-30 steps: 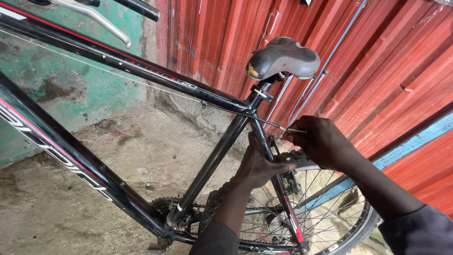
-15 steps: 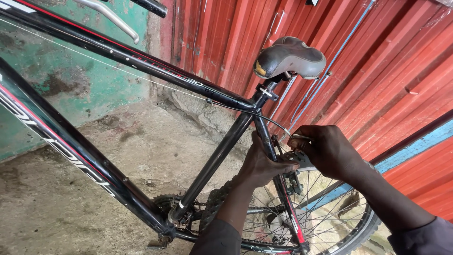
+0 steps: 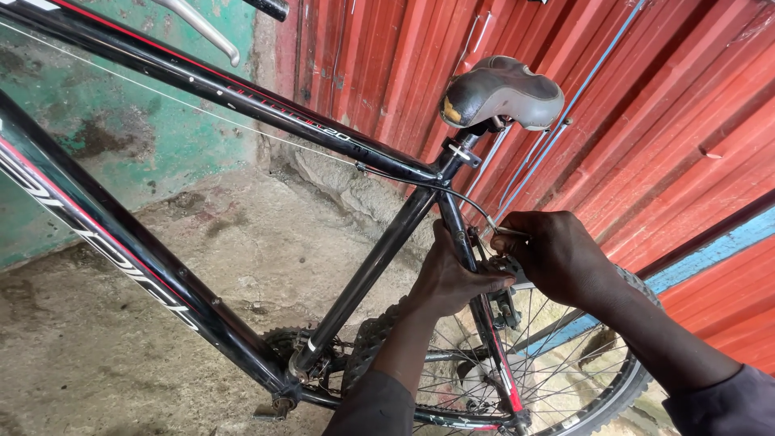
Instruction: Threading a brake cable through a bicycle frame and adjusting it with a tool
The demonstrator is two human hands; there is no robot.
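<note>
Working at the rear brake (image 3: 502, 274) of a black bicycle (image 3: 242, 89), right of frame centre, just below the saddle (image 3: 500, 93). Left hand (image 3: 452, 278) wrapping closed around the seat stay beside the brake. Right hand (image 3: 557, 254) curling shut, pinching the thin brake cable (image 3: 476, 211) where it meets the brake. Cable looking routed but adjustment apparently unfinished. Brake arms mostly hiding behind the fingers; rear wheel (image 3: 597, 396) cutting off at the lower edge.
</note>
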